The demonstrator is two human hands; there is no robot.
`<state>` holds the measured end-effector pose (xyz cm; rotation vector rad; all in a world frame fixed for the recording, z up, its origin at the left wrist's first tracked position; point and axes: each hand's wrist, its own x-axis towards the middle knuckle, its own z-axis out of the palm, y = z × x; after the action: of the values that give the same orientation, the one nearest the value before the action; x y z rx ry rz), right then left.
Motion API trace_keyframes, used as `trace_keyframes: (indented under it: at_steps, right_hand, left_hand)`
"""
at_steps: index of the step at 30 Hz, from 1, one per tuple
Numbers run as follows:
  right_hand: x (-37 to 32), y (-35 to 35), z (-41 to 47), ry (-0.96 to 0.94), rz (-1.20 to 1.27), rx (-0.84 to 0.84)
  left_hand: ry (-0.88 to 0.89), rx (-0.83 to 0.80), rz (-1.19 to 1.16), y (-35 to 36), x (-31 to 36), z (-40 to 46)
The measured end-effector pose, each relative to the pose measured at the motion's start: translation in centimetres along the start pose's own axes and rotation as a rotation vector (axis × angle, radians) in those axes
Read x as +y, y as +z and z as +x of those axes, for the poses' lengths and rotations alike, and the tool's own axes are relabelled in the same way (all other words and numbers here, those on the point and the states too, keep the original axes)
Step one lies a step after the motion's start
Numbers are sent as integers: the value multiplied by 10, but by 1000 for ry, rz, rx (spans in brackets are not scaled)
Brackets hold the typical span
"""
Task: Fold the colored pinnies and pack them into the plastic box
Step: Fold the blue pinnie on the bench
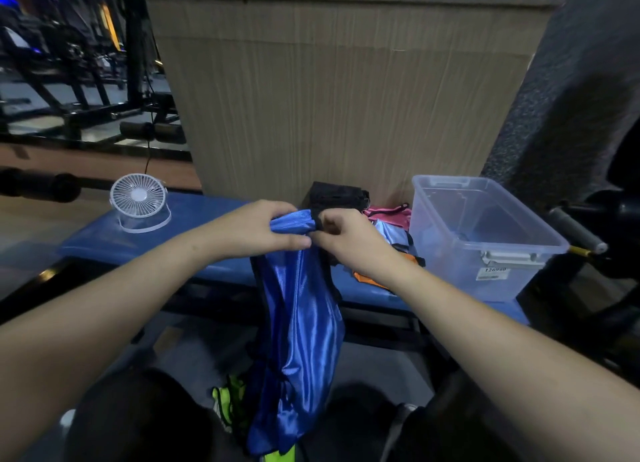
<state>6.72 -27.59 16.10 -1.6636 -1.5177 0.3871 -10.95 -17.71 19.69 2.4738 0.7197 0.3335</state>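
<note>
Shiny blue pinny (298,326) with black trim, pinched at its top by left grip (256,231) and right grip (346,238), hanging before the blue tabletop (194,215), left of the plastic box (485,233).

I think I am looking into a gym. The landmark is the blue padded bench (180,233) in front of me. Behind it to the left, dark metal exercise machines (79,80) stand on a shiny floor, with black foam rollers (152,130) on their frames. Right of the bench I see a black rubber-textured pad (568,91) and a foam handle grip (576,231). On the bench lie sport pinnies (391,226).
</note>
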Motion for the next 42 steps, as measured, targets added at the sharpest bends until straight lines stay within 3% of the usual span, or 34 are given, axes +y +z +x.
trace_keyframes:
  at_steps: [4,11,15,21,25,33,36,42]
  right_hand:
    - [-4,6,-4,-57,-16,23]
    - [36,17,-44,-29,35,-25]
    - [57,17,-57,-53,7,15]
    - [64,19,-51,-61,-150,-58]
    - [71,21,-46,-184,-284,-158]
    - [71,-2,-41,-101,-559,-396]
    - [63,-19,-39,-124,-561,-339]
    - [52,-26,-45,-72,-253,-87]
  left_hand:
    - [17,209,91,4,3,6]
    - [61,308,-14,-19,4,7]
    - [59,308,-57,-27,0,7]
    - [64,271,-23,-27,5,5]
    - [71,241,43,-29,7,3]
    - [23,202,142,-36,-7,-5]
    - [-28,221,147,-39,-16,-7]
    - [-45,252,72,-52,-14,-11]
